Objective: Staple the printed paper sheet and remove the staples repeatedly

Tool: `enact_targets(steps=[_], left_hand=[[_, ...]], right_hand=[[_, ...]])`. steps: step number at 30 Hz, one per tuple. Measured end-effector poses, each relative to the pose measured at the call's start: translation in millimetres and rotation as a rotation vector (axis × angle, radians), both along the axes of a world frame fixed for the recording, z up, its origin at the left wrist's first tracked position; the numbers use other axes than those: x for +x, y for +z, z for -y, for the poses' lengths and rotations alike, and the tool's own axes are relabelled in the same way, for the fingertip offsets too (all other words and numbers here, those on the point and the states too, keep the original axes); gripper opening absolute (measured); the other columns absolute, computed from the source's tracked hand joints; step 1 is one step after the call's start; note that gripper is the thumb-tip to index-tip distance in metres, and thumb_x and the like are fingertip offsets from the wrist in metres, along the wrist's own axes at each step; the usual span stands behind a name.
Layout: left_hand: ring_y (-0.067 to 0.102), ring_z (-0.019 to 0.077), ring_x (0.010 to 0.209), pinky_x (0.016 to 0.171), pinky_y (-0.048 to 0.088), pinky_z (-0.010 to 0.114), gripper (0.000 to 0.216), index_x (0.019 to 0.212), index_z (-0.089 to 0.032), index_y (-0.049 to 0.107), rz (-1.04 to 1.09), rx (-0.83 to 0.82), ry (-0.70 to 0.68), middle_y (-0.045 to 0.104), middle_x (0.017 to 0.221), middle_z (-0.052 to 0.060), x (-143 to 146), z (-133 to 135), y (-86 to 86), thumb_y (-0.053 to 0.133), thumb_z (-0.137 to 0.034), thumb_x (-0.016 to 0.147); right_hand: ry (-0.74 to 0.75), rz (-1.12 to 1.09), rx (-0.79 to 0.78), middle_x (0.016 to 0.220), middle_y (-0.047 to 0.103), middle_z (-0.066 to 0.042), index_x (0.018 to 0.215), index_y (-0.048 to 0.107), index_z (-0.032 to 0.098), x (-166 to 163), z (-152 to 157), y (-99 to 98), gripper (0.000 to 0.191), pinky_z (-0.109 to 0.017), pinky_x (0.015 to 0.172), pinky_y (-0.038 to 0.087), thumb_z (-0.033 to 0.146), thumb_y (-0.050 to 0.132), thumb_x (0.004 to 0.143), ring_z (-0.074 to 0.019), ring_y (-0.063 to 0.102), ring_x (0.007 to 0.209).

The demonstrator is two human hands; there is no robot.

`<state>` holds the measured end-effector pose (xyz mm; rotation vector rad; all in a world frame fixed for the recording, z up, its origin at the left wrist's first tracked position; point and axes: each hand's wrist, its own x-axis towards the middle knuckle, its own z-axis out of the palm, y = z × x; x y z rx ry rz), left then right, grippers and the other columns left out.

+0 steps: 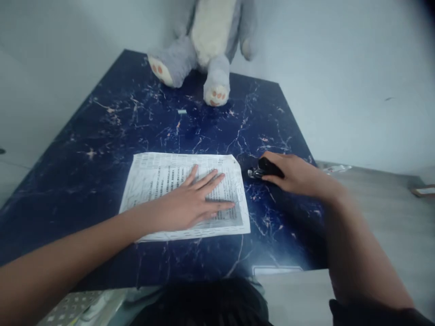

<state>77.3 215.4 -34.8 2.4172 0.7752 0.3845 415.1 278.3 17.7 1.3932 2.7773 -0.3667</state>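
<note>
A printed sheet stack of paper (146, 181) lies flat on the dark blue marbled table. Across its right half rests my left hand (190, 203), palm down with the fingers spread. The paper's upper right corner looks cut or folded, with a small dark mark near it. Just right of that corner, my right hand (288, 172) grips a small black stapler (270, 168), its metal nose pointing left toward the paper. A narrow gap separates the stapler from the paper. The fingers hide much of its body.
A grey and cream plush toy (212, 45) sits at the table's (102, 136) far edge, against the pale wall. A small light strip (182, 112) lies on the tabletop in front of it. The floor (384, 217) shows at the right, and a chair part (98, 308) at lower left.
</note>
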Motion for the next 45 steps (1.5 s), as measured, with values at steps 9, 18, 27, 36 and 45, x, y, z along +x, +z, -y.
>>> enact_targets(steps=[9,18,27,36,45], left_hand=[[0.066,0.0196,0.118,0.106,0.054,0.039,0.033,0.120,-0.024,0.060,0.533,-0.202,0.570,0.071,0.124,0.009,-5.3,-19.6,-6.9,0.030,-0.036,0.111],[0.069,0.0228,0.103,0.098,0.052,0.040,0.040,0.100,-0.019,0.069,0.704,-0.206,0.843,0.075,0.105,0.008,-9.2,-16.4,-8.0,0.037,-0.041,0.108],[0.070,0.0196,0.083,0.086,0.055,0.036,0.033,0.082,-0.017,0.069,0.958,-0.376,0.948,0.073,0.085,0.008,-16.7,-30.6,-8.5,0.043,-0.027,0.100],[0.071,0.0195,0.093,0.094,0.054,0.035,0.029,0.091,-0.014,0.072,1.389,-0.753,0.874,0.076,0.100,0.011,-20.5,-38.6,4.4,0.051,-0.031,0.102],[0.069,0.0174,0.087,0.079,0.056,0.029,0.016,0.100,-0.012,0.071,1.397,-1.128,0.658,0.070,0.097,0.011,-17.8,-37.0,1.9,0.057,-0.018,0.101]], right_hand=[[0.047,-0.276,0.051,0.104,0.070,-0.009,0.115,0.057,0.020,-114.6,35.4,16.6,0.018,-0.038,0.075,0.051,0.025,0.059,0.097,-0.0244,0.066,0.089],[0.441,-0.524,-0.601,0.161,0.047,-0.011,0.159,0.043,0.024,-115.1,-14.0,-9.3,0.055,-0.047,0.122,0.039,0.039,0.051,0.107,-0.0285,0.049,0.145],[0.321,-0.762,-0.733,0.157,0.052,-0.011,0.156,0.048,0.029,-99.6,-14.6,-34.6,0.073,-0.051,0.116,0.047,0.043,0.077,0.091,-0.0304,0.053,0.143],[0.342,-0.482,0.400,0.148,0.062,-0.007,0.146,0.058,0.023,-128.9,20.6,-29.9,0.058,-0.049,0.115,0.051,0.000,0.054,0.094,-0.0262,0.057,0.140],[0.368,-0.324,0.734,0.144,0.066,-0.004,0.139,0.064,0.026,-123.0,20.5,-19.0,0.050,-0.046,0.110,0.052,0.000,0.054,0.096,-0.0268,0.055,0.142]])
